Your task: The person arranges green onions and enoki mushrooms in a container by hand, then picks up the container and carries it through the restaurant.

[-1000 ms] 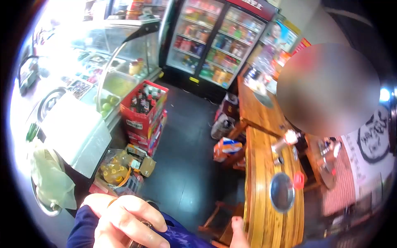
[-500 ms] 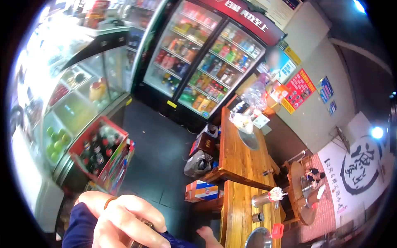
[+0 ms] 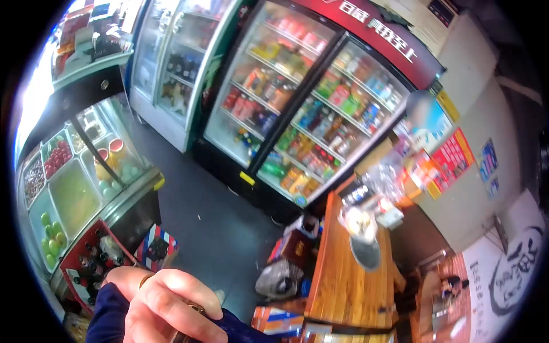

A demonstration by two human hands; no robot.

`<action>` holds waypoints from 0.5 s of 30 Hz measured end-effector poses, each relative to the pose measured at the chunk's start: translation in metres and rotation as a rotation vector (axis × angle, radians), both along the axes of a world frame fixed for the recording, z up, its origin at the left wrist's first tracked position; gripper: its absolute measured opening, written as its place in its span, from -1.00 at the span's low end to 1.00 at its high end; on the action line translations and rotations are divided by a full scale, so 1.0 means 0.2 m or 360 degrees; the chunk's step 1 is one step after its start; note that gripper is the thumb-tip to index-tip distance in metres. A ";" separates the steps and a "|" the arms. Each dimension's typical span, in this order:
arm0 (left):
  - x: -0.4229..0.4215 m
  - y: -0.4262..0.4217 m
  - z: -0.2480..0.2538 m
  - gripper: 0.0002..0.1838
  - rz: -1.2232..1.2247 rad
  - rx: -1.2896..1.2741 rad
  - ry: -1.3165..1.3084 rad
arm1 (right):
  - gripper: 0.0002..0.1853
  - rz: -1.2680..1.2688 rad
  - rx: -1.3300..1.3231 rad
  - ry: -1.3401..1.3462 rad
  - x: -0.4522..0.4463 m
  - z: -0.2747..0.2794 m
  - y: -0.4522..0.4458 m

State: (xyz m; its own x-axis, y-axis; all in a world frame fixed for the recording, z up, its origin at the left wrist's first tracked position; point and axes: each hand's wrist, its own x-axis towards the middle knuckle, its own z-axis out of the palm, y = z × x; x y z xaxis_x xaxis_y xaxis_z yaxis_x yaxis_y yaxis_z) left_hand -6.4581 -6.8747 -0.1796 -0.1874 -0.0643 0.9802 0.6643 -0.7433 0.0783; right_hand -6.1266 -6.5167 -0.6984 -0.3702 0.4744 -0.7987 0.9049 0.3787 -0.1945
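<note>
At the bottom, my left hand is closed, its curled fingers wrapped round a dark object with a gold-coloured edge. Most of that object hides behind the fingers, so its kind cannot be made out. A thin gold-brown band circles part of the hand, and a dark blue sleeve lies beneath it. Just left of the hand stands a red crate with several dark bottles. A box with red, white and blue stripes sits on the floor behind the hand. My right hand is out of view.
A glass food counter stands on the left. Ahead is a two-door drinks fridge, with dark floor before it. At right is a wooden table, with bags and a carton on the floor beside it.
The view has swung left, so fridge and table sit further right and more of the counter shows. The chopstick holder and a patch of skin at the bottom have left view. My left hand keeps its grip.
</note>
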 end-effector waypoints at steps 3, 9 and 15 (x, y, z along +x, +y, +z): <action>-0.26 0.18 0.04 -0.66 0.0263 0.0033 -0.0025 | -0.46 0.0478 0.0029 0.0141 -0.63 -0.07 0.35; -0.73 0.30 0.03 -0.80 0.0773 -0.0165 -0.0108 | -0.58 0.1143 0.0432 0.0471 -2.46 0.49 0.88; -1.42 0.20 -0.16 -0.50 0.0798 -0.0231 -0.0078 | -0.57 0.0825 0.0530 0.1400 -3.84 0.87 0.40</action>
